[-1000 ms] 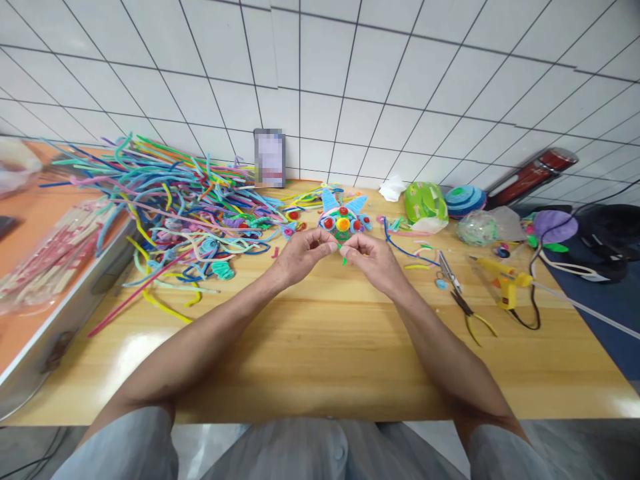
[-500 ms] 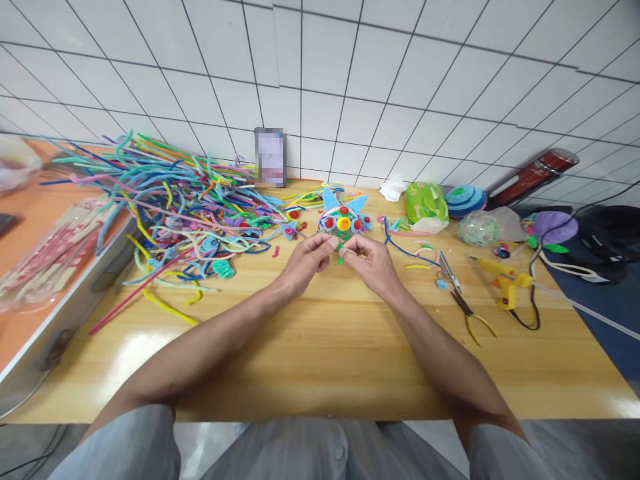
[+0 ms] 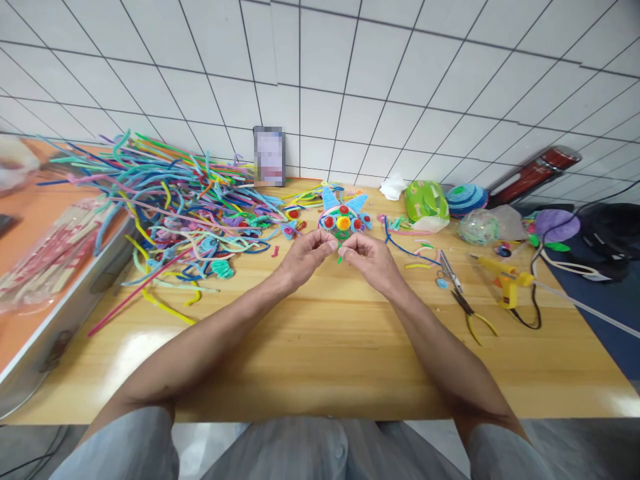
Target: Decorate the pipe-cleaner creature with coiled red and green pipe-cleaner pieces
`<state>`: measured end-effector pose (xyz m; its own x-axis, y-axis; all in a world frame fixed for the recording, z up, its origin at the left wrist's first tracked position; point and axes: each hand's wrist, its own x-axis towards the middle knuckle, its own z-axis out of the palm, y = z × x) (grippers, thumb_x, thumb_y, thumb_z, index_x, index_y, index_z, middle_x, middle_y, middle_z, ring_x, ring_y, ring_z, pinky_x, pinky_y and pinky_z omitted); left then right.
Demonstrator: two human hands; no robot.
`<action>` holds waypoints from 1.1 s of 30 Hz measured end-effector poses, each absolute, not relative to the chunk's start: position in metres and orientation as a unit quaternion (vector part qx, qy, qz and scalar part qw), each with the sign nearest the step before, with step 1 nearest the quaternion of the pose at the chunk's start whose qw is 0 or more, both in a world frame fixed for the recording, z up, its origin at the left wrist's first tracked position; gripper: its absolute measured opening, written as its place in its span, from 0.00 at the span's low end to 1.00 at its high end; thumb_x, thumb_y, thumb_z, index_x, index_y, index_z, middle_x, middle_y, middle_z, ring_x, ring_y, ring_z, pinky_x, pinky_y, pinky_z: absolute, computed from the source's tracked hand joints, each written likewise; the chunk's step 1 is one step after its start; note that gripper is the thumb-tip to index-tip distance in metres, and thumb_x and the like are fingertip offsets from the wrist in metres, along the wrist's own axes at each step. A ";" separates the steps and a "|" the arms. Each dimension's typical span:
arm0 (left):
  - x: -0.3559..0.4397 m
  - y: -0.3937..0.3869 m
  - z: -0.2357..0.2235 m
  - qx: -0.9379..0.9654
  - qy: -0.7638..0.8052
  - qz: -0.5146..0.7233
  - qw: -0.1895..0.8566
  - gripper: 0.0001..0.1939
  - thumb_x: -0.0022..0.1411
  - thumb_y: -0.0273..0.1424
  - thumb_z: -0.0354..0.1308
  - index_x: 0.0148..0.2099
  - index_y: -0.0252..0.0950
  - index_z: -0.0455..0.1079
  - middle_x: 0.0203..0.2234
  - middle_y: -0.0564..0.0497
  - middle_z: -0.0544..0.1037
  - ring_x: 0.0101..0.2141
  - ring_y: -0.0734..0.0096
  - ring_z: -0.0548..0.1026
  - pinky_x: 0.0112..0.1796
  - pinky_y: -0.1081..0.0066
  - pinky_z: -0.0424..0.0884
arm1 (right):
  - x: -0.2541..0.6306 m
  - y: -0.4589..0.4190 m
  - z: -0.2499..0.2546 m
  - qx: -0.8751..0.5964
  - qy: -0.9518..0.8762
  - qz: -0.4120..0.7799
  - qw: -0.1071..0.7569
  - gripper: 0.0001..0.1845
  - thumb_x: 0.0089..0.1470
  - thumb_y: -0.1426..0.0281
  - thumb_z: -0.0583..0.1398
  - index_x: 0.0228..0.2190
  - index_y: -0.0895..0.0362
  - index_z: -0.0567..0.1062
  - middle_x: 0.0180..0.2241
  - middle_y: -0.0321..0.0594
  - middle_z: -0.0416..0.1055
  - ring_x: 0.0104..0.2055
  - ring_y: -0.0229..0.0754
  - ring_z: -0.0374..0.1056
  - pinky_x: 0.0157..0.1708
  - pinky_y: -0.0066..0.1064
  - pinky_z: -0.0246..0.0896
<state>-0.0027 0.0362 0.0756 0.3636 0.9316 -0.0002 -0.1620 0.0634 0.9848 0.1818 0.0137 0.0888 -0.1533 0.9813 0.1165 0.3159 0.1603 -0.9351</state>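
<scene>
My left hand (image 3: 306,257) and my right hand (image 3: 366,257) meet over the wooden table (image 3: 320,347), fingers pinched together. Between their fingertips is a short green pipe cleaner piece (image 3: 339,253), held by both. Just behind the hands sits a small pipe cleaner figure (image 3: 343,217) with blue pointed ears and red and yellow round bits. A big tangle of coloured pipe cleaners (image 3: 175,200) lies to the left of my left hand.
Right of my hands lie scissors (image 3: 450,270), yellow-handled pliers (image 3: 473,317) and a yellow glue gun (image 3: 503,280) with a black cord. Green and blue craft pieces (image 3: 425,202) stand near the tiled wall. A metal case (image 3: 55,300) borders the table's left side.
My hands drew closer together around the green piece, then stayed nearly still. Nothing else on the table has moved.
</scene>
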 end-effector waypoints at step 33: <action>0.009 0.024 0.069 0.429 0.370 0.494 0.660 0.22 0.51 0.46 0.75 0.36 0.36 0.73 0.19 0.60 0.62 0.20 0.81 0.53 0.22 0.74 0.47 | 0.171 0.011 0.079 -0.495 -0.601 0.415 0.471 0.16 0.55 0.54 0.67 0.27 0.52 0.73 0.22 0.32 0.70 0.25 0.37 0.64 0.29 0.32 0.61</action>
<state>0.0086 0.0244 0.0690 0.2375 0.9693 -0.0642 -0.3351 0.1438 0.9311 0.1712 0.0106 0.0787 -0.0677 0.9856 0.1546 0.2036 0.1654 -0.9650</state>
